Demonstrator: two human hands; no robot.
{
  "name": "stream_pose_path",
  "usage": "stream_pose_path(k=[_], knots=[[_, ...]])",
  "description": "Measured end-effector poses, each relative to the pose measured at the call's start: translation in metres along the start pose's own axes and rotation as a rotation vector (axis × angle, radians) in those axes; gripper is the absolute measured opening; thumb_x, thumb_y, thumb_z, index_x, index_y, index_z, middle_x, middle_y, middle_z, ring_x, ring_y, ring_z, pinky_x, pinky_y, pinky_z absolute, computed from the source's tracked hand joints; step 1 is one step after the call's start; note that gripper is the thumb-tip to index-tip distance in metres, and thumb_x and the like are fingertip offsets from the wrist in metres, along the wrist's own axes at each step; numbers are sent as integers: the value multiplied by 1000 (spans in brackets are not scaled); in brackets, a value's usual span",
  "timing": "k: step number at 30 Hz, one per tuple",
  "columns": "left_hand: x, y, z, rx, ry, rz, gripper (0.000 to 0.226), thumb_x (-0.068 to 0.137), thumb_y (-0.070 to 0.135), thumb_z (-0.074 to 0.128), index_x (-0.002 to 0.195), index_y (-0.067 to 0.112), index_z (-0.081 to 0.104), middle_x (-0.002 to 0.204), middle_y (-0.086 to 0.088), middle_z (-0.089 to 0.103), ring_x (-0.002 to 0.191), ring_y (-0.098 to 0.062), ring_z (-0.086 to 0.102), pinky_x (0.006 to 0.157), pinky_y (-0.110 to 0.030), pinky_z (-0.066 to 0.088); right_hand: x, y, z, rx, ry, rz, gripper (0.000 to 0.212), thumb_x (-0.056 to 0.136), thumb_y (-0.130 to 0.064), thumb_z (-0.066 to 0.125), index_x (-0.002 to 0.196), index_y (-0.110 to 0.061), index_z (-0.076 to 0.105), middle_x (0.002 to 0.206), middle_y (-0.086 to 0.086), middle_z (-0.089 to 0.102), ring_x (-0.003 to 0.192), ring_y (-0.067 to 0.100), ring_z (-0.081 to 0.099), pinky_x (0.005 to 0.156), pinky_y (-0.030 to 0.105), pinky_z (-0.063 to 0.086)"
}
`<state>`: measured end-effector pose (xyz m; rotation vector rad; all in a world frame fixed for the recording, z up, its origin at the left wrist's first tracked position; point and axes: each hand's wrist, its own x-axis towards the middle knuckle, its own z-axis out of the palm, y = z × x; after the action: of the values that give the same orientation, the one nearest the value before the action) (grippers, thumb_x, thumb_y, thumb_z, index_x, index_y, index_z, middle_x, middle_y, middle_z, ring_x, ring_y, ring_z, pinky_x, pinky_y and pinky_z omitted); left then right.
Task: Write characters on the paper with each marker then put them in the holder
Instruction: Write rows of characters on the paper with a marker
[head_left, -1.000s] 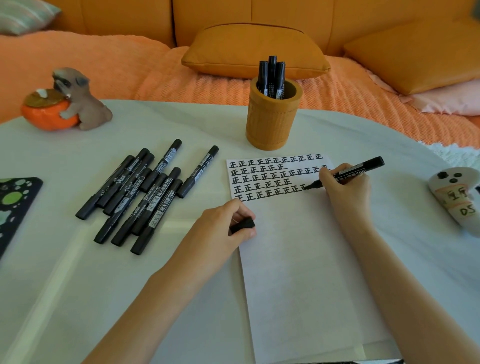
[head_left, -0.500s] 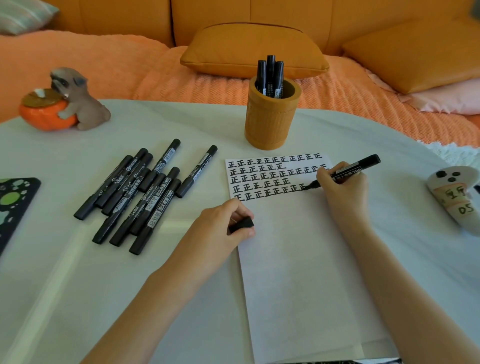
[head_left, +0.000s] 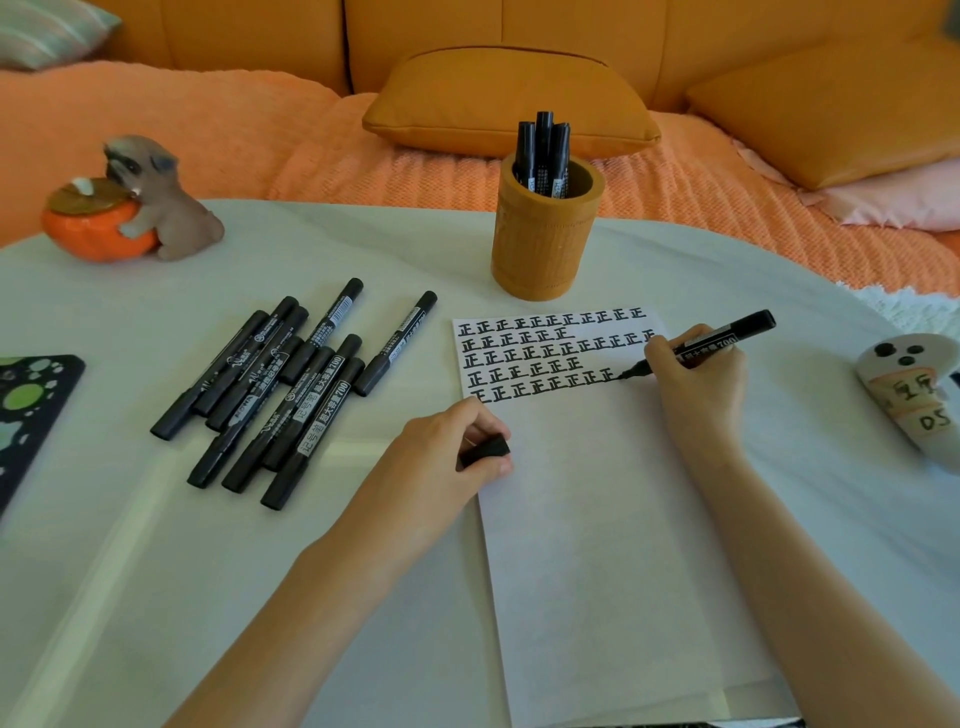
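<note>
**Marker tip down at the end of the fifth row**

The marker (head_left: 727, 338) is uncapped and slanted. Its nib touches the paper (head_left: 597, 545) just after the last character of the fifth row.

Nearest the camera, the lower part of the sheet is blank and lies flat on the white worktop (head_left: 156, 571). The left hand (head_left: 441, 457) rests on the paper's left edge, its fingers curled round a black cap (head_left: 485, 448). Further up, the right hand (head_left: 696, 389) grips the marker in a writing hold, with its heel on the sheet.

To the left of the paper, a cluster of capped loose markers (head_left: 291, 400) lies on the worktop. Just beyond the paper's top edge, the holder (head_left: 545, 249) stands upright with three stored markers (head_left: 543, 150) upright inside it. At the far left edge of the worktop sits a dog figurine (head_left: 166, 213).
</note>
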<state>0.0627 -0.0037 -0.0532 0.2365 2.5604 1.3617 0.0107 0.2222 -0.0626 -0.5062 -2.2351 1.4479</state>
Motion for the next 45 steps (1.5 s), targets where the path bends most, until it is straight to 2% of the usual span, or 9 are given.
stream_pose_path(k=[4, 8, 14, 19, 23, 30, 36, 41, 45], knots=[[0, 1, 0, -1, -5, -2, 15, 83, 24, 68, 95, 28, 62, 89, 18, 64, 80, 7, 59, 74, -12, 46, 0, -1, -2, 33, 2, 27, 20, 85, -11, 59, 70, -3, 49, 58, 1, 36, 46, 5, 31, 45, 17, 25], [-1, 2, -1, -2, 11, 19, 14, 82, 25, 69, 93, 34, 63, 89, 19, 65, 80, 3, 60, 70, -10, 45, -1, -10, -5, 197, -25, 92, 28, 85, -23, 65, 64, -16, 48, 59, 5, 42, 54, 16, 35, 56, 29, 30], [-2, 9, -4, -187, 103, 74, 19, 81, 22, 70, 94, 34, 68, 86, 11, 71, 78, -2, 67, 74, -17, 50, -17, -37, 0, 466, -196, 145, 31, 90, -27, 64, 65, -10, 56, 51, 1, 44, 44, 13, 39, 43, 18, 31], [-1, 14, -5, -321, 174, 34, 21, 75, 16, 75, 93, 21, 64, 82, 5, 73, 75, -14, 67, 67, -25, 56, -40, -49, 9, 474, -289, 131, 36, 86, -22, 69, 58, -15, 48, 48, 3, 42, 43, 15, 34, 42, 21, 29], [-3, 17, -5, -349, 186, 34, 21, 73, 17, 77, 89, 17, 63, 82, 5, 73, 71, -11, 67, 65, -23, 56, -51, -51, 17, 509, -307, 115, 33, 88, -12, 66, 62, -10, 45, 51, 3, 31, 45, 14, 22, 42, 21, 21], [-4, 21, -3, -329, 183, 51, 20, 72, 19, 78, 87, 19, 64, 82, 6, 73, 68, -9, 66, 69, -24, 55, -63, -53, 27, 477, -400, 109, 30, 89, -10, 63, 64, -6, 48, 47, 1, 35, 41, 11, 27, 41, 18, 26], [-8, 22, 2, -396, 216, 86, 14, 75, 13, 75, 84, 11, 65, 74, 3, 73, 61, -11, 66, 62, -18, 52, -71, -54, 33, 480, -351, 89, 42, 88, 0, 54, 52, -15, 37, 51, 7, 28, 45, 14, 23, 44, 24, 22], [-10, 24, 5, -480, 238, 87, 10, 77, 8, 73, 85, 9, 67, 68, 1, 71, 57, -12, 63, 59, -16, 50, -75, -54, 35, 462, -326, 73, 33, 87, 3, 50, 58, 1, 35, 55, 10, 30, 47, 16, 24, 46, 26, 21], [-10, 25, 6, -511, 226, 90, 10, 77, 5, 72, 85, 6, 68, 64, 2, 69, 54, -11, 60, 58, -15, 48, -76, -53, 34, 453, -321, 69, 33, 87, 1, 51, 59, 2, 34, 54, 9, 29, 48, 16, 23, 46, 27, 21]])
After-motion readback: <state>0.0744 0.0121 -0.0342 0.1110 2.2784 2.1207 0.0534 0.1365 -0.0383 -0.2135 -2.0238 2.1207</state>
